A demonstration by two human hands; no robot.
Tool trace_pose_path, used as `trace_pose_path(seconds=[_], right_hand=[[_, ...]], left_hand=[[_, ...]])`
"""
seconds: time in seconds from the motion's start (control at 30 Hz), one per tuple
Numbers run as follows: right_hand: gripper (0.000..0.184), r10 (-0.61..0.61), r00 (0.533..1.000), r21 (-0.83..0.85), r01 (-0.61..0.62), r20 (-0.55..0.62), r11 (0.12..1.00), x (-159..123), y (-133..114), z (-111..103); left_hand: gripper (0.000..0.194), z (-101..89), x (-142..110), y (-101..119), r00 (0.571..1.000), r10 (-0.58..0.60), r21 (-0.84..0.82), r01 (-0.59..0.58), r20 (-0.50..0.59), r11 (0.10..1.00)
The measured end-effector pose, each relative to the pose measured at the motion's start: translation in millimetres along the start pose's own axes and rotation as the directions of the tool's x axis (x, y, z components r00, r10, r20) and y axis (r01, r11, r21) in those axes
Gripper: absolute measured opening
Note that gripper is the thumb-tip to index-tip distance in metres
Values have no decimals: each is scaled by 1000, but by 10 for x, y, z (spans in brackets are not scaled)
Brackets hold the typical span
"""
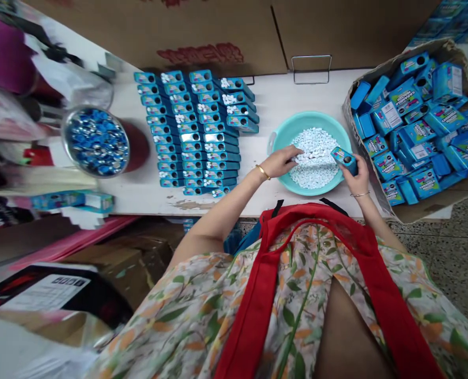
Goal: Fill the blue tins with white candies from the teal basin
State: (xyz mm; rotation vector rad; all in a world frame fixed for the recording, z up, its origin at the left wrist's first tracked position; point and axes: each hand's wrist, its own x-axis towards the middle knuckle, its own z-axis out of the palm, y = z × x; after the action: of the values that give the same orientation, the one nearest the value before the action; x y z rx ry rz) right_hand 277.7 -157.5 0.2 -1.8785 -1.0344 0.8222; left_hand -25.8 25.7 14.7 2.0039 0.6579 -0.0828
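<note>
Apron (255, 305); right hand (359, 177) clasps box (339, 155), hole (348, 159) upward, diagonal; left hand (282, 161) curled, grasp unclear.

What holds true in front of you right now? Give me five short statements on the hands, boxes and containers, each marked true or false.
1. The right hand holds a blue box. True.
2. The left hand also holds a box. False: its fingers are at the white pieces in the turquoise bowl.
3. The carton of loose boxes stands to the right of the bowl. True.
4. The metal pot is filled with white pieces. False: it holds blue and silver pieces.
5. White pieces show at some of the lined-up boxes. True.
</note>
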Motion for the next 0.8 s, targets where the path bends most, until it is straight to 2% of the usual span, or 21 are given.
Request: trace_pose_path(seconds=[0.1,0.23,0.33,0.43,0.6,0.7,0.8], right_hand=[[46,-106,987,-120,121,120,985,93,-19,178],[44,-176,958,-131,209,227,969,149,-10,391],[45,-192,946,-142,235,263,962,144,-5,468],[45,-204,941,-158,253,270,955,127,14,483],[44,-205,942,-160,253,266,954,111,78,483],[44,-178,948,-155,224,265,962,102,109,475],[44,-151,954,-155,196,260,968,84,125,435]], left_hand=[[47,-339,-43,232,999,8,99,-12,47,995],[42,-538,19,568,989,-32,260,-6,143,966],[39,-562,91,792,984,-90,384,24,153,923],[36,-538,156,995,985,-123,463,54,118,885],[34,-447,223,1272,995,-65,484,18,81,875],[35,-429,197,1272,998,-43,489,12,53,872],[30,-406,187,962,997,-79,481,73,-9,873]])
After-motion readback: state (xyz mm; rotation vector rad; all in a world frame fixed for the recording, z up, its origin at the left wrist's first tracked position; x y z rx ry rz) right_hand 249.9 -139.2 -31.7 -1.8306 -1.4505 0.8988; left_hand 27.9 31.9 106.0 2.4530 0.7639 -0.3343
